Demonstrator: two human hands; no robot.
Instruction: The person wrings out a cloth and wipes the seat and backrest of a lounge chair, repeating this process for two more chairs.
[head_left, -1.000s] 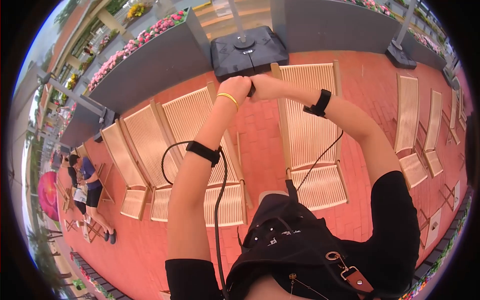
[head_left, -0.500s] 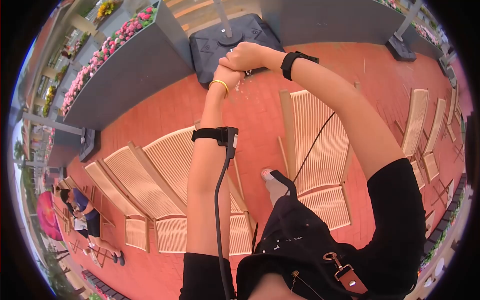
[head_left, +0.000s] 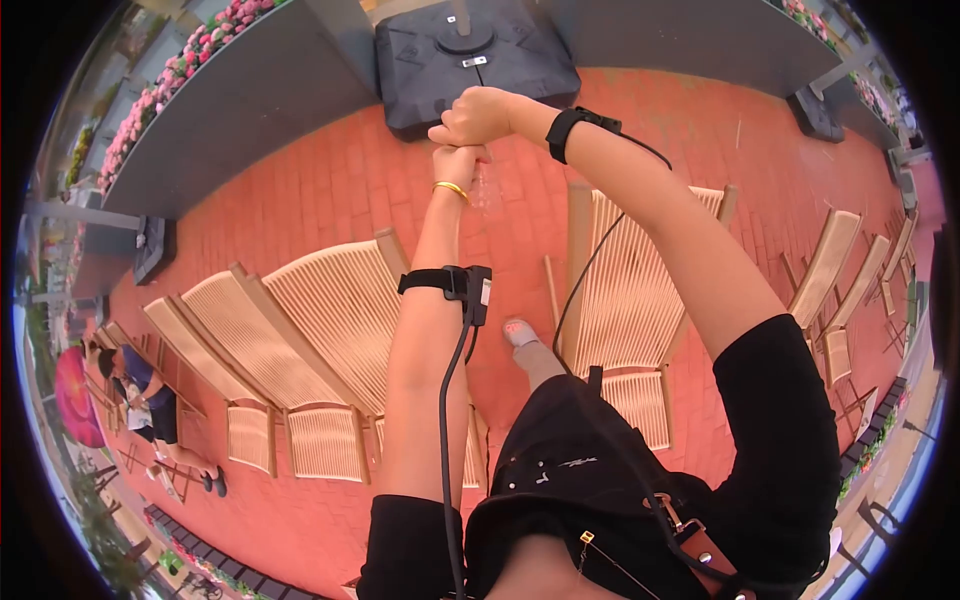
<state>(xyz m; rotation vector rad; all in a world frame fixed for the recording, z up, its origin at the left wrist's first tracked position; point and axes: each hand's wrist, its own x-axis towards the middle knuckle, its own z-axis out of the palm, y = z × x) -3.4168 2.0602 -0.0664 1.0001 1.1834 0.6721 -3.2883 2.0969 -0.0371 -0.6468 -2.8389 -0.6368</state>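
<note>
My left hand is closed, with a gold bangle at the wrist. Directly above it my right hand is curled into a fist, and the two touch. Whatever lies between the fingers is hidden. Beside the left hand, pale translucent specks like water drops hang or fall over the brick paving. Both hands are out in front of me, near a dark umbrella base.
Slatted wooden loungers stand to the left, and another lounger to the right. Grey planters with pink flowers border the red paving. A person is at far left. Cables run along my arms.
The view has shifted forward, so the loungers and umbrella base sit differently. Both fists stay together, the right one slightly lower in view. The pale drops have changed shape and spread.
</note>
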